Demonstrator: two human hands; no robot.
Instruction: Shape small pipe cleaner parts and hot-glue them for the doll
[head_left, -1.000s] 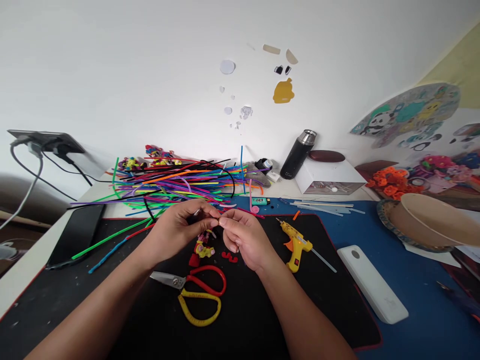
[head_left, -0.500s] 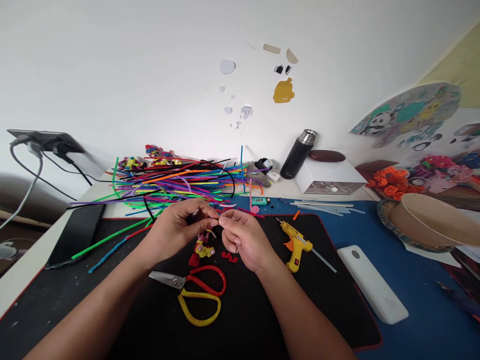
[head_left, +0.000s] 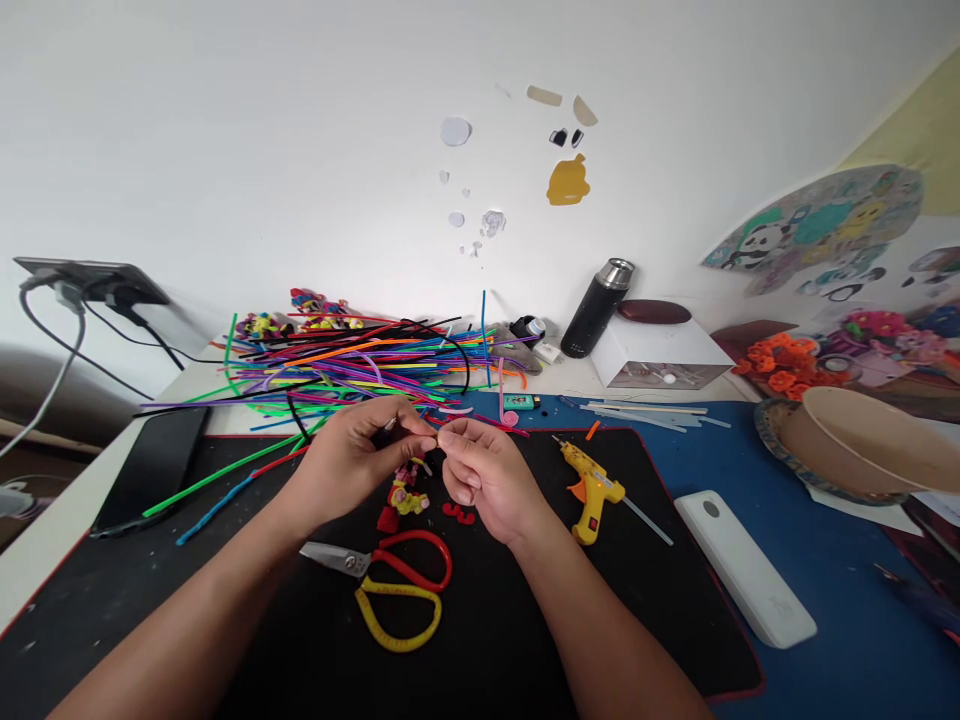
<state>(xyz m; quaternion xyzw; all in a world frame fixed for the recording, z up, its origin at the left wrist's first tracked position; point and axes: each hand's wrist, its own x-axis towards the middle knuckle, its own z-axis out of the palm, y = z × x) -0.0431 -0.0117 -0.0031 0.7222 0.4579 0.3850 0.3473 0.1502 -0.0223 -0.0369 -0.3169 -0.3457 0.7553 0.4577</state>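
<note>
My left hand (head_left: 367,450) and my right hand (head_left: 487,470) meet fingertip to fingertip above the black mat (head_left: 495,640). Both are closed in a pinch on something too small to make out. Just below them lies a small yellow, pink and red pipe-cleaner figure (head_left: 407,500), partly hidden by my left hand. Beside it are small red curled pieces (head_left: 459,514), close under my right hand. Nearer to me rest scissors (head_left: 405,590) with one red and one yellow handle, blades pointing left.
Behind my hands spreads a pile of coloured pipe cleaners (head_left: 360,365). On the right are a yellow glue gun (head_left: 596,490), a long white case (head_left: 742,565), clear glue sticks (head_left: 652,415) and a bowl (head_left: 877,435). A black flask (head_left: 596,310) stands by the wall; a phone (head_left: 150,470) lies left.
</note>
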